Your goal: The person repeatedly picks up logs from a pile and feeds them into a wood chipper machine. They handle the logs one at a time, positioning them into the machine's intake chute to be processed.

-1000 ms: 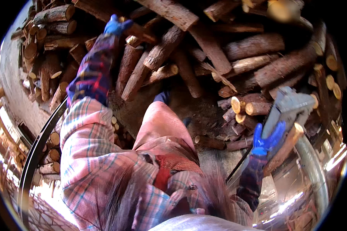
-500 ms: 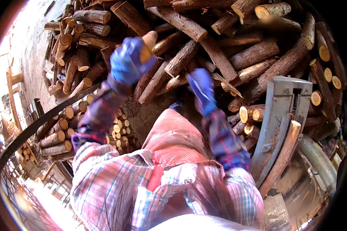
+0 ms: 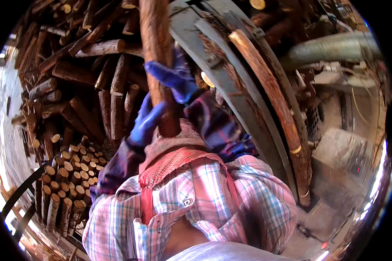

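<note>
A thick, bark-covered log stands on end in front of my body, its near end against the reddish apron. My left hand, in a blue glove, grips the log low down near that end. Higher up, my right hand, also gloved in blue, wraps across the log. Just to the right is a grey metal trough of a machine. Another log, partly stripped of bark, lies lengthwise in it.
Loose logs lie heaped at the far left. Below them is a neat stack of cut logs, ends facing me. A large greenish-grey pipe runs at the upper right. A dark curved bar crosses the left edge.
My view and body have turned right, toward the trough. Earlier, my left hand held a piece of wood and my right hand was apart; now both hands grip one log.
</note>
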The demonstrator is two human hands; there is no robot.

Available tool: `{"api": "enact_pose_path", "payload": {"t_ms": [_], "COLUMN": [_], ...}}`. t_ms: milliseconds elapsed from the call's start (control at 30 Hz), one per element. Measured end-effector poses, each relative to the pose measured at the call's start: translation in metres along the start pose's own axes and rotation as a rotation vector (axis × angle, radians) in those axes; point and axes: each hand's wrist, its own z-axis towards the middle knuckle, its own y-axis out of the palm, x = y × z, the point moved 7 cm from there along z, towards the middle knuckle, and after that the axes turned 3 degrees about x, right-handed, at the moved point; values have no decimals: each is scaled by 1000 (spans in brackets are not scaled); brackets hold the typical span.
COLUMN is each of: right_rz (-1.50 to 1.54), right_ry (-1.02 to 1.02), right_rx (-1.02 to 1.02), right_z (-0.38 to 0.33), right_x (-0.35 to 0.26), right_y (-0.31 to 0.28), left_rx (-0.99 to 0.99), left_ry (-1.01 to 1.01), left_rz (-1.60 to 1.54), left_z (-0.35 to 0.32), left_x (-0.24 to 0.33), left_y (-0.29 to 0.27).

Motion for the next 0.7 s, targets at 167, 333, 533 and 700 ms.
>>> {"api": "enact_pose_path", "payload": {"t_ms": [167, 333, 533, 700], "right_rz": [-354, -92, 45, -258], "right_ry": [-521, -413, 17, -198], "right_rx": [307, 756, 486, 231], "right_z": [-110, -187, -164, -75], "right_x": [-155, -68, -24, -67], "right_y": [-72, -211, -222, -191], "left_rx": [-299, -566, -317, -216], "left_ry": [313, 63, -375, 262], "left_rz": [339, 396, 314, 408], "left_z": [19, -4, -39, -22], "left_x": [1, -111, -112, -91], "left_y": [137, 182, 179, 117]}}
